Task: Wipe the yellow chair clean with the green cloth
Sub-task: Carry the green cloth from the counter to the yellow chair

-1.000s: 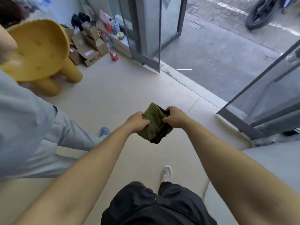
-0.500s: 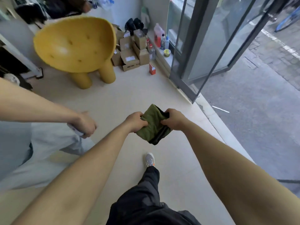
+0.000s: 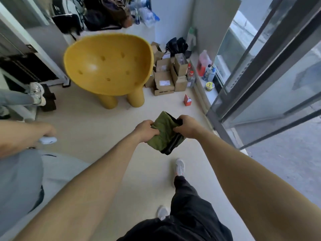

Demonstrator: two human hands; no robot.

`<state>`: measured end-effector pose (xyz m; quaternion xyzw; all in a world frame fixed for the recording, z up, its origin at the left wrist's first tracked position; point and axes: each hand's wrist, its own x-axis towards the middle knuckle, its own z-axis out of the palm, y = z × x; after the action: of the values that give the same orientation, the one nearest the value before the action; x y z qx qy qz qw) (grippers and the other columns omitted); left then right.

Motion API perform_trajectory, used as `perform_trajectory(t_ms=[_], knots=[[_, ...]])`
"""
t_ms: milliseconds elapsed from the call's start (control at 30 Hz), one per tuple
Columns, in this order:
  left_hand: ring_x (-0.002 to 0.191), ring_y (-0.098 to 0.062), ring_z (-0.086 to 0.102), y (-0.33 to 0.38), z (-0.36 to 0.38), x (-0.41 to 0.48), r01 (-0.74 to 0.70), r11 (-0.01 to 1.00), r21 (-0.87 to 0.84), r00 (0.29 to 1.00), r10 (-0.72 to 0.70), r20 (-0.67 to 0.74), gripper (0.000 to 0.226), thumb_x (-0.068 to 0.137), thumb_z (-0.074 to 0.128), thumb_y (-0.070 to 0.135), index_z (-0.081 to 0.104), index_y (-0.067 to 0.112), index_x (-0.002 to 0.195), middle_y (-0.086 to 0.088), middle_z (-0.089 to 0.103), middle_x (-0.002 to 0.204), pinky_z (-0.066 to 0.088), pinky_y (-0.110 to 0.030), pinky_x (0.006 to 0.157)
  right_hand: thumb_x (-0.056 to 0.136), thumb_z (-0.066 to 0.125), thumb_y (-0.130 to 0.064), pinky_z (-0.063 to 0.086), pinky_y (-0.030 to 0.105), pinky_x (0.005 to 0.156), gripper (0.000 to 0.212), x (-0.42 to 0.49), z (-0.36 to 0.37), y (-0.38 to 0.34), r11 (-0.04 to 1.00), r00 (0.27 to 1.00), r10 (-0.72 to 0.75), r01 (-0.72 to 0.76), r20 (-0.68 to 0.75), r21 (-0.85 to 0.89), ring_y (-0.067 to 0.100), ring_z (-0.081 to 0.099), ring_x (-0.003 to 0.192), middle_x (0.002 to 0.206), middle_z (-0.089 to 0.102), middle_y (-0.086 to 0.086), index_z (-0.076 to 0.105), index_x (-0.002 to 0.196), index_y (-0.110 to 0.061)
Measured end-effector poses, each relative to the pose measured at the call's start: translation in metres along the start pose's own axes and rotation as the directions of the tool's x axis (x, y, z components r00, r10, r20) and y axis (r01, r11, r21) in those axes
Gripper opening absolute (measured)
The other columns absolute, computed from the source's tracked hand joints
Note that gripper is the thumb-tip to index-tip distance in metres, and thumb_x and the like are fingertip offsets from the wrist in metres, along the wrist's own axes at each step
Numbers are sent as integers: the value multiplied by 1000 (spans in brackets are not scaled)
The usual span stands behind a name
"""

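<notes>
both grips are closed on the green cloth [image 3: 164,132], the left hand [image 3: 145,130] pinching its left edge and the right hand [image 3: 186,126] its right edge, holding it folded in the air above the floor [image 3: 90,122]. the yellow chair [image 3: 108,65] stands farther off, apart from the cloth, with cardboard boxes [image 3: 166,75] just to its right.

arms: both bare, stretched forward and converging mid-scene | left hand [image 3: 145,130]: knuckles up, fingers curled closed on the cloth's [image 3: 164,132] left edge | right hand [image 3: 186,126]: knuckles up, closed on its right edge | hands: near each other, level, apart | legs: right foot forward
</notes>
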<state>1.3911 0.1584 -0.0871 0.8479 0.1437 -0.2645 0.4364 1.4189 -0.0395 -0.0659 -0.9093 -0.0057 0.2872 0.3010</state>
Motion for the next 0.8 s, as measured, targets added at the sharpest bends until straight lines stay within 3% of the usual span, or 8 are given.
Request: perform_trajectory(t_ms=[133, 267, 433, 500, 600, 667, 733, 800], knots=[[91, -27, 68, 28, -42, 85, 38, 998, -42, 998, -40, -50, 26, 84, 66, 21, 61, 16, 109, -7, 69, 100, 56, -33, 66, 88, 67, -23, 47, 28, 62, 38, 103, -39, -29, 999, 998, -51, 51, 37, -11, 23, 58, 94, 109, 61, 6, 58, 123, -13], [92, -24, 69, 58, -83, 164, 94, 989, -119, 990, -105, -95, 28, 81, 68, 23, 63, 17, 109, -5, 71, 102, 60, -40, 79, 87, 65, -20, 53, 32, 68, 35, 201, -81, -55, 998, 993, -65, 63, 95, 30, 25, 61, 96, 108, 62, 8, 58, 120, -14], [88, -19, 72, 89, -131, 240, 123, 952, -279, 975, -168, -144, 30, 69, 73, 28, 72, 21, 98, -1, 75, 92, 59, -39, 86, 86, 65, -19, 46, 29, 63, 30, 300, -123, -92, 996, 984, -90, 88, 151, 17, 24, 60, 90, 99, 62, 5, 60, 115, -12], [86, -15, 71, 98, -151, 266, 122, 912, -392, 960, -208, -187, 25, 72, 78, 26, 72, 21, 96, 2, 75, 91, 58, -33, 82, 86, 63, -19, 45, 29, 61, 26, 338, -135, -108, 996, 981, -89, 85, 171, 33, 24, 59, 83, 93, 63, 6, 62, 110, -9], [87, -15, 70, 105, -183, 303, 110, 774, -623, 940, -285, -188, 18, 81, 78, 22, 69, 22, 98, 2, 74, 95, 54, -27, 67, 86, 64, -23, 51, 35, 63, 27, 391, -144, -133, 992, 975, -57, 31, 214, 124, 24, 59, 75, 86, 62, 9, 61, 106, -5], [95, -21, 70, 101, -205, 329, 95, 646, -757, 929, -330, -165, 29, 80, 79, 23, 68, 20, 107, -2, 74, 105, 58, -35, 70, 86, 67, -27, 57, 41, 70, 31, 425, -145, -150, 978, 970, -31, -20, 241, 206, 25, 61, 81, 92, 65, 11, 61, 109, -6], [104, -26, 69, 94, -229, 356, 76, 510, -857, 920, -367, -137, 49, 74, 82, 24, 62, 18, 119, -7, 70, 118, 60, -44, 76, 88, 68, -28, 57, 37, 71, 29, 456, -145, -169, 953, 968, -11, -65, 249, 297, 22, 62, 83, 95, 66, 8, 63, 110, -11], [109, -30, 65, 87, -254, 386, 34, 412, -911, 910, -389, -142, 49, 80, 77, 18, 55, 18, 123, -11, 64, 123, 58, -43, 76, 89, 69, -32, 56, 32, 69, 31, 486, -142, -189, 891, 962, 26, -145, 272, 431, 18, 64, 86, 100, 68, 3, 64, 115, -17]])
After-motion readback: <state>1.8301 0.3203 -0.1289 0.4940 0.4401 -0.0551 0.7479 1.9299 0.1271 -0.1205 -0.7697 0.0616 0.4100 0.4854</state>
